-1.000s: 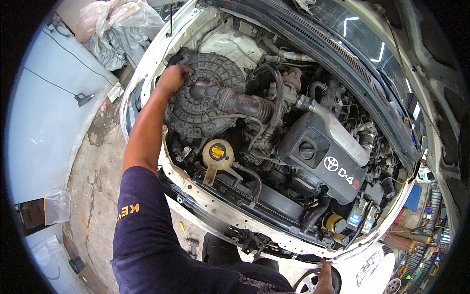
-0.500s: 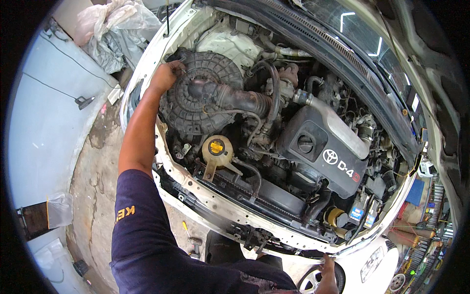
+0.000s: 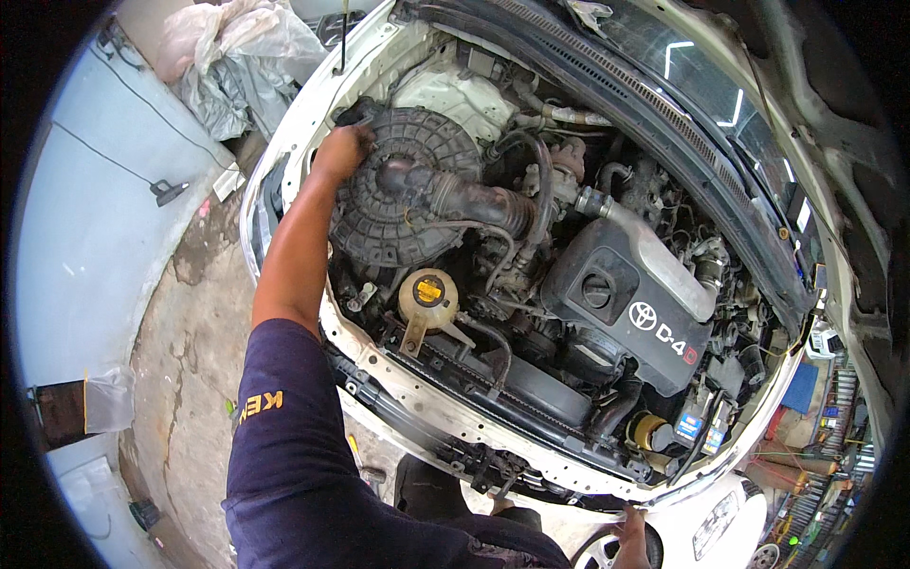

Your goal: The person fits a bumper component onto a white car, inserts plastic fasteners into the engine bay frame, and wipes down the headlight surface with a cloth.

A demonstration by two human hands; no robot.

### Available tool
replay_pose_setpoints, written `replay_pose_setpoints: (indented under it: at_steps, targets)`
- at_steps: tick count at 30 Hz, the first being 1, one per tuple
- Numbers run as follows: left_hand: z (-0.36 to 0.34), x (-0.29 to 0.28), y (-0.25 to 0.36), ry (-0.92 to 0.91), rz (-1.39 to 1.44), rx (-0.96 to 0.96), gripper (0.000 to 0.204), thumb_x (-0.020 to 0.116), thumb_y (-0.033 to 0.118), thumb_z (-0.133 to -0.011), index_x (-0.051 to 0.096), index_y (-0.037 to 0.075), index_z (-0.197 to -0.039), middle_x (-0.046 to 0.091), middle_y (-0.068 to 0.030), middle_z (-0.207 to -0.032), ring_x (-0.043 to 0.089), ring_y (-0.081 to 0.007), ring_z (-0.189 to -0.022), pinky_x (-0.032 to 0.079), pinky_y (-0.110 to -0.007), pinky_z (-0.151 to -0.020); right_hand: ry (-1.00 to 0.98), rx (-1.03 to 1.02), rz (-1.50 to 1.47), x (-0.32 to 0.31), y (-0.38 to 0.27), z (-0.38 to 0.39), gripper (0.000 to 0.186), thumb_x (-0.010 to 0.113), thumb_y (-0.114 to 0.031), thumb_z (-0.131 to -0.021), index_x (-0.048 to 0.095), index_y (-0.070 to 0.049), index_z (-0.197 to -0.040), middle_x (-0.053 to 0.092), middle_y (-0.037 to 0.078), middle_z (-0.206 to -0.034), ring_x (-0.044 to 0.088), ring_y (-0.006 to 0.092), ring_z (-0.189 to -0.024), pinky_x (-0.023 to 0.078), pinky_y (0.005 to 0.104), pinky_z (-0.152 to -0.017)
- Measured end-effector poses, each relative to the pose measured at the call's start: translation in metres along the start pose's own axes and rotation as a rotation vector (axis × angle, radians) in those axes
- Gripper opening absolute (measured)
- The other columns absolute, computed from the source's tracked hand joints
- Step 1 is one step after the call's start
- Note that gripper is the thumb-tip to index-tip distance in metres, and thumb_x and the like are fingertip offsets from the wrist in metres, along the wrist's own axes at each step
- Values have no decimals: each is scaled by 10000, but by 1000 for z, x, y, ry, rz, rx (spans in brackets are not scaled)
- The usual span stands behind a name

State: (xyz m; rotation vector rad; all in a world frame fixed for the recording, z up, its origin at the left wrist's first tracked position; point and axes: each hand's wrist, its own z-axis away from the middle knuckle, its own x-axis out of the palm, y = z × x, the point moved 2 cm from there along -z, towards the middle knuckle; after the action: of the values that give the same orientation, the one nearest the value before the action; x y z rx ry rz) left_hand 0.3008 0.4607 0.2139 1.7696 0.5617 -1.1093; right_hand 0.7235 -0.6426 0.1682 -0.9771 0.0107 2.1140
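Note:
A large round black air filter housing point(image 3: 417, 232) sits at the left of the car's engine bay, with a ribbed intake hose point(image 3: 483, 204) running from its top toward the engine. My left hand point(image 3: 343, 154) is at the housing's outer left rim, its fingers curled and closed; what they grip is hidden under them. My right hand point(image 3: 630, 531) rests at the front edge of the car point(image 3: 664, 490), fingers stretched toward the edge and holding nothing I can see. Nearer than the housing stands a cream coolant reservoir point(image 3: 427, 302) with a yellow-labelled cap.
The grey-black engine cover point(image 3: 616, 303) fills the middle right. A hood prop rod point(image 3: 344, 43) rises at the upper left, and the raised hood point(image 3: 844, 142) hangs along the right. Plastic sheeting point(image 3: 232, 66) lies beyond the left fender. Tools point(image 3: 839, 398) crowd the far right floor.
The view has shifted, so the car appears slightly farther right and lower. My left hand stays at the housing's rim, turned a little more over it. My right hand keeps its place.

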Motion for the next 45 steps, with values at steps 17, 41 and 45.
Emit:
replay_pose_setpoints:
  at_steps: [17, 41, 45]
  targets:
    - [-2, -6, -6, -134, -331, 39, 240, 571, 71, -858, 748, 35, -1016, 713, -272, -1053, 694, -435, -1024, 554, -511, -904, -10, 111, 9, 23, -14, 19, 1128, 777, -339, -840, -30, -265, -1624, 311, 143, -1592, 450, 456, -1283, 471, 675, -879]
    - [18, -11, -30, 24, 62, 90, 224, 683, 167, -916, 751, 121, -1124, 723, -205, -1070, 691, -412, -1006, 534, -445, -878, -39, 51, 14, 56, -47, 85, 428, 680, -415, -943, 488, -217, -1270, 542, 69, -991, 522, 274, -742, 435, 419, -533]
    - [20, -8, -33, -7, 32, 70, 228, 680, 159, -919, 758, 120, -1131, 728, -188, -1095, 694, -401, -1019, 535, -424, -891, -53, 36, -29, 56, -47, 94, 446, 690, -398, -947, 533, -162, -1292, 585, 61, -980, 549, 241, -757, 458, 375, -519]
